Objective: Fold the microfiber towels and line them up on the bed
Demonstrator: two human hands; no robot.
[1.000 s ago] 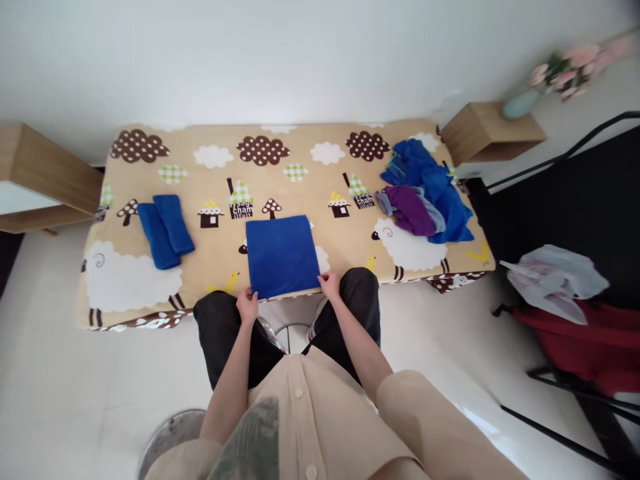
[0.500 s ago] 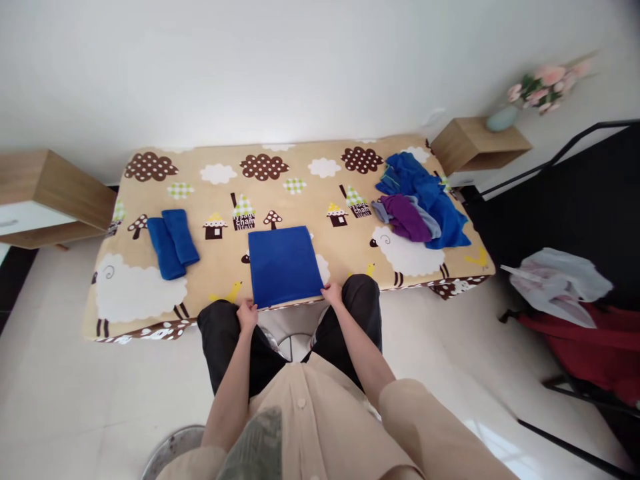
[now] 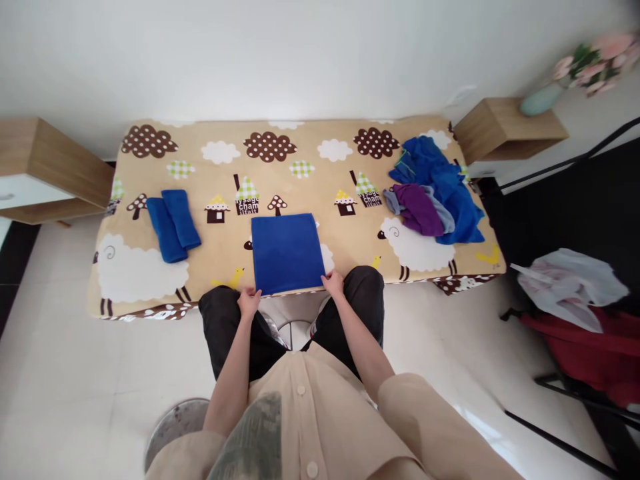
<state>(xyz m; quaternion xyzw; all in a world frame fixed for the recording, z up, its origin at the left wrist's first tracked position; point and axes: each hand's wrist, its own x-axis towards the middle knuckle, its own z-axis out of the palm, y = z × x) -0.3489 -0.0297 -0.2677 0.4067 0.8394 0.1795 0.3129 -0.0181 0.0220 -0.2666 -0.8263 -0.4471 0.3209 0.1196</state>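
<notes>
At seven and five o'clock on the flat cloth (image 3: 289, 253), left hand (image 3: 249, 303) and right hand (image 3: 334, 284) pinch its corners; even tension should keep it square

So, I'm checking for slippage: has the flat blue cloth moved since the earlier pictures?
No, not visibly: against the printed mushroom on the bedspread, the flat blue cloth lies in the same place; only the camera's view has shifted.

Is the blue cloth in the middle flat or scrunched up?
Flat: the blue cloth lies smooth, edges straight. I can't tell if it's folded.
</notes>
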